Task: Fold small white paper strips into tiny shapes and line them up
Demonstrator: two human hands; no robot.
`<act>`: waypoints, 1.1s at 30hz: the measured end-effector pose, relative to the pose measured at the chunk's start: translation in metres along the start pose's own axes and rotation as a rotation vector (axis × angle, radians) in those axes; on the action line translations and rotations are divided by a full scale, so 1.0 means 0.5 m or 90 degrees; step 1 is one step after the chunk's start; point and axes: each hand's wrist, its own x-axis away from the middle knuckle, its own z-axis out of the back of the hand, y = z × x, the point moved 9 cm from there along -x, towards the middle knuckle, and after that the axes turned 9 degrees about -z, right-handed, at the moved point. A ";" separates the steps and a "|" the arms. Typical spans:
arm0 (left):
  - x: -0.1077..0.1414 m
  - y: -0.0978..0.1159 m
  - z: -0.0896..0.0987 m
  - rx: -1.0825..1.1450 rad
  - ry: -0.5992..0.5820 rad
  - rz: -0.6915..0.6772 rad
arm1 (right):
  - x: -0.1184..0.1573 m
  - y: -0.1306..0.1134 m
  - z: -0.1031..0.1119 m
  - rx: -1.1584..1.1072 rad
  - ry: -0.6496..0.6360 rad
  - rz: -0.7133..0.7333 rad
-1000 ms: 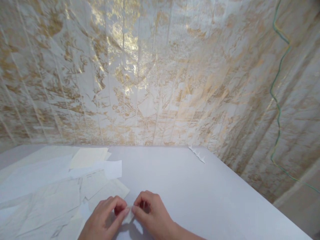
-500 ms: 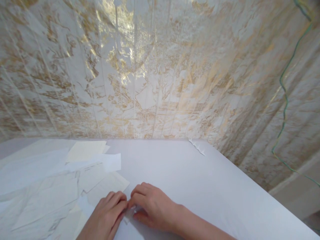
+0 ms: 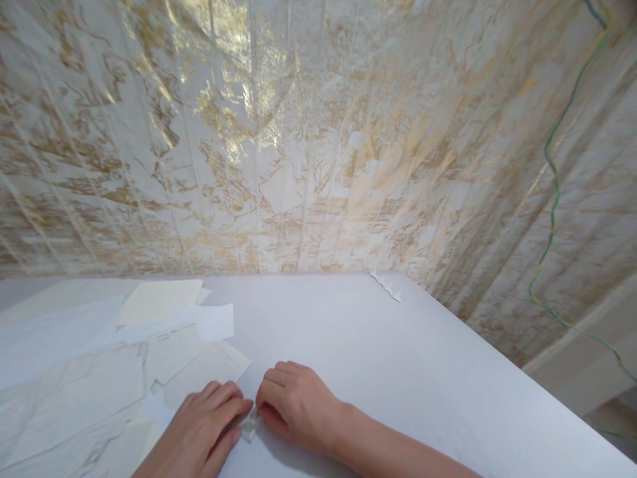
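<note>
A small, clear, crumpled piece point(image 3: 249, 426) lies on the white table between my two hands; it looks like plastic or tape, too small to make out well. My left hand point(image 3: 204, 421) is at its left, thumb and fingertips curled against its edge. On the other side, my right hand point(image 3: 296, 405) has its fingers folded together in a pinch at the upper right end of the clear piece. Sheets of pale paper point(image 3: 209, 368) lie just beyond and left of my left hand.
Overlapping white and cream papers point(image 3: 79, 385) cover the table's left part. A torn white strip point(image 3: 385, 287) lies near the far right corner of the table point(image 3: 398, 372). Behind hangs gold-patterned covering point(image 3: 298, 166), with a green-yellow wire point(image 3: 553, 199) at the right.
My hands have moved slightly apart, exposing more of the clear piece. My right fingers have closed from a looser curl. The view has shifted a little to the right.
</note>
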 end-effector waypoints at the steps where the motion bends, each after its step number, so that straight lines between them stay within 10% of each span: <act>1: -0.002 0.002 -0.001 0.003 -0.014 0.001 | 0.000 -0.001 -0.001 0.000 -0.004 -0.003; 23: -0.024 0.003 -0.006 0.028 0.090 0.045 | -0.016 0.092 -0.017 -0.366 -0.084 -0.220; 33: -0.017 -0.005 -0.013 0.056 0.091 0.065 | -0.028 0.092 -0.019 -0.302 -0.119 -0.309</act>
